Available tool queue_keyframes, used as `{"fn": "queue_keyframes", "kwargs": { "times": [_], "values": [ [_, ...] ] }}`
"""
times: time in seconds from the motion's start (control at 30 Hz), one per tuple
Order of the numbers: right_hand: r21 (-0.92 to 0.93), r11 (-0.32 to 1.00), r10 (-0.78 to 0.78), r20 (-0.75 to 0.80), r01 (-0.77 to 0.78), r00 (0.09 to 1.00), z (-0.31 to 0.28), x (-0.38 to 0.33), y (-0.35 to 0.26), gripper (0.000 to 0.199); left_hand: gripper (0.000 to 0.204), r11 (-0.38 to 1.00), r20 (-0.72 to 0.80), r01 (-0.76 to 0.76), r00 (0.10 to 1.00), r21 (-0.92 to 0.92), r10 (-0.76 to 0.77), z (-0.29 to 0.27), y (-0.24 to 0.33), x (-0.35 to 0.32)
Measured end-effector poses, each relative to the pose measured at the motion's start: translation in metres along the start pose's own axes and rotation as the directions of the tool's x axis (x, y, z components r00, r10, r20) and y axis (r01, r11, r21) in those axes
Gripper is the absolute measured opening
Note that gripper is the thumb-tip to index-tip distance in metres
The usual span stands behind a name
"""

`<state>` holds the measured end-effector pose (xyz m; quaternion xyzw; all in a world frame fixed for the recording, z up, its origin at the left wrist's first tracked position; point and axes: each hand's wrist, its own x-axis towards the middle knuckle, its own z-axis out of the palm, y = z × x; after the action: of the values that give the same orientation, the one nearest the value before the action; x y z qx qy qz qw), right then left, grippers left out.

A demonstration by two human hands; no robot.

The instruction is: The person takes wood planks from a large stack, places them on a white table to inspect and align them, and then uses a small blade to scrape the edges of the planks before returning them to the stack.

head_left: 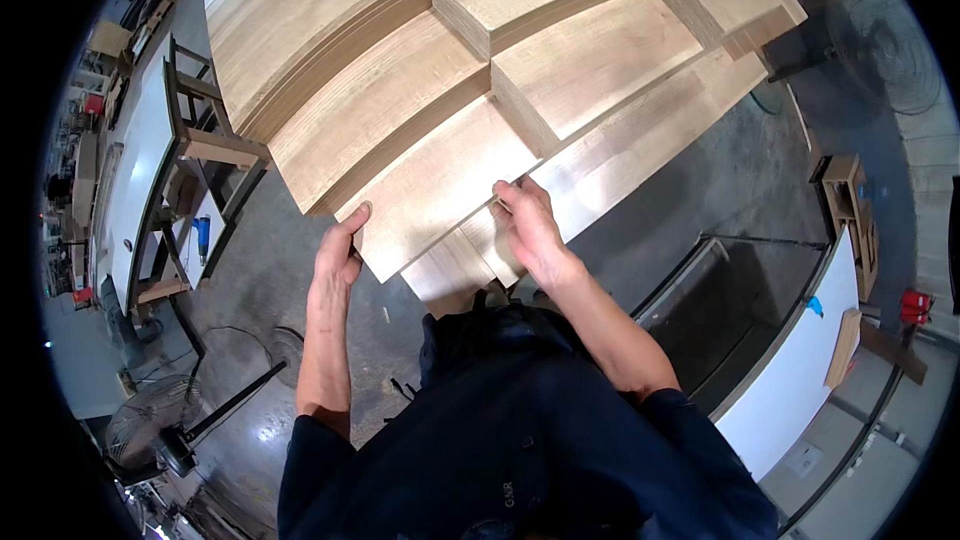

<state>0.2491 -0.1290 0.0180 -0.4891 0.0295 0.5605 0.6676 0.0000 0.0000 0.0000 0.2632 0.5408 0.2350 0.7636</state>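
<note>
**Both hands on the near edge of a stacked wooden board**

Hands meet the pale wooden board (440, 190) at its near end, one at each side. On the left, the left hand (338, 258) reaches up from a bare forearm, the fingers folded under the board's near left corner and the thumb lying along its edge, so it grips that corner. To its right, the board's top face runs away toward the far side, where it lies on a stepped stack of wooden boards (480, 50) of the same pale colour, each layer showing a darker edge. Further right, the right hand (528, 230) rests palm down on the near right part of the board, fingers curled over an edge and pressing on it; the wrist bends back toward the body and the forearm comes in from a dark blue sleeve (690, 420). I cannot tell whether its fingertips close under the wood.

Far left stands a white-topped worktop (135, 170) with a wooden frame beside it, and a floor fan (150, 430) sits near the lower left on the grey concrete floor (700, 190). At the right a white panel (800, 360) leans near a second fan (880, 40).
</note>
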Motion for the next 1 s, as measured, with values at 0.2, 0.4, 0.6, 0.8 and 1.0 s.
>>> {"fn": "queue_keyframes", "kwargs": {
  "times": [0.2, 0.4, 0.6, 0.8, 1.0],
  "values": [
    [0.1, 0.993, -0.058, 0.0, 0.058, 0.998, -0.029, 0.007, 0.014, 0.024, 0.044, 0.92, 0.036, -0.118, 0.989, -0.375, 0.141, 0.015, -0.023, -0.029],
    [0.187, 0.982, 0.021, 0.008, -0.022, 1.0, -0.042, 0.017, 0.013, 0.022, 0.041, 0.977, -0.024, -0.085, 0.996, -0.193, 0.082, 0.02, -0.025, -0.013],
    [0.119, 0.99, -0.08, -0.01, 0.081, 0.997, -0.036, 0.018, 0.021, 0.006, 0.046, 0.951, -0.027, -0.182, 0.983, -0.249, 0.181, 0.011, -0.036, -0.016],
    [0.128, 0.99, -0.069, 0.053, 0.062, 0.996, -0.044, 0.028, 0.001, 0.036, 0.06, 0.901, 0.014, -0.308, 0.945, -0.306, 0.327, 0.016, -0.054, -0.015],
    [0.176, 0.983, 0.032, 0.097, -0.049, 0.995, -0.077, 0.013, -0.009, 0.062, 0.054, 0.875, -0.195, -0.484, 0.855, 0.029, 0.48, 0.002, -0.055, -0.036]
  ]
}}
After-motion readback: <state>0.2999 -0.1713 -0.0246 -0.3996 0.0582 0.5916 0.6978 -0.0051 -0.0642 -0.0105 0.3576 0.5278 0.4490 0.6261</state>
